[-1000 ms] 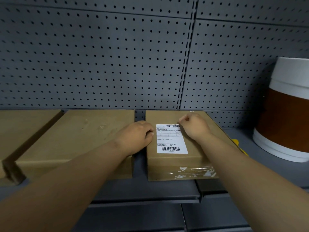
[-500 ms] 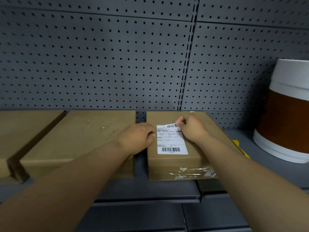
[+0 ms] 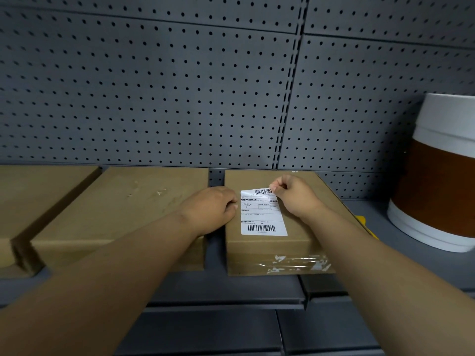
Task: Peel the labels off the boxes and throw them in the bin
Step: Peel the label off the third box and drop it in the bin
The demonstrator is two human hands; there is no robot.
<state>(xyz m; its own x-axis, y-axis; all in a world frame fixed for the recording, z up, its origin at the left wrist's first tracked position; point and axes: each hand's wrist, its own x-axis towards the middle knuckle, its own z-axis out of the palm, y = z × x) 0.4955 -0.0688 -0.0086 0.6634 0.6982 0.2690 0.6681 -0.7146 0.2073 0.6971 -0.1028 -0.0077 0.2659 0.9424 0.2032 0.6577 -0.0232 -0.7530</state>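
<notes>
A brown cardboard box (image 3: 303, 227) lies on the grey shelf with a white shipping label (image 3: 261, 214) stuck on its top. My right hand (image 3: 295, 196) pinches the label's far right corner, which is lifted off the cardboard. My left hand (image 3: 213, 209) rests with curled fingers on the box's left edge beside the label, holding the box still. To the left lies a second brown box (image 3: 115, 209) with no label, only glue marks on top. A third box (image 3: 33, 196) lies at the far left.
A white and brown round bin (image 3: 437, 181) stands on the shelf at the right. A grey pegboard wall (image 3: 180, 98) rises behind the boxes. Something yellow (image 3: 362, 219) shows behind the labelled box's right side. The shelf front edge (image 3: 231, 299) runs below.
My right hand has taken the label's top right corner and lifted it a little off the box. My left hand has stayed in place.
</notes>
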